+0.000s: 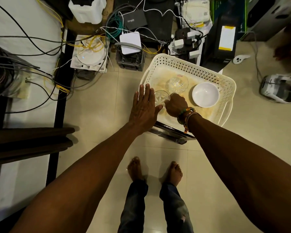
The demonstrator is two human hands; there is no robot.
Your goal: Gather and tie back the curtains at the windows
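A white basket point(175, 63) sits on the floor. The left hand point(144, 105) lies flat over its left rim, fingers straight, holding nothing. The right hand point(175, 105) is curled around a small glass bowl point(161, 97) in the basket's near-left corner. A larger glass bowl point(178, 84) and a white bowl point(205, 94) sit further in. Dark folds, probably the curtain point(32, 142), lie at the floor's left edge, well apart from both hands.

Blurred dark shape point(288, 47) at right edge
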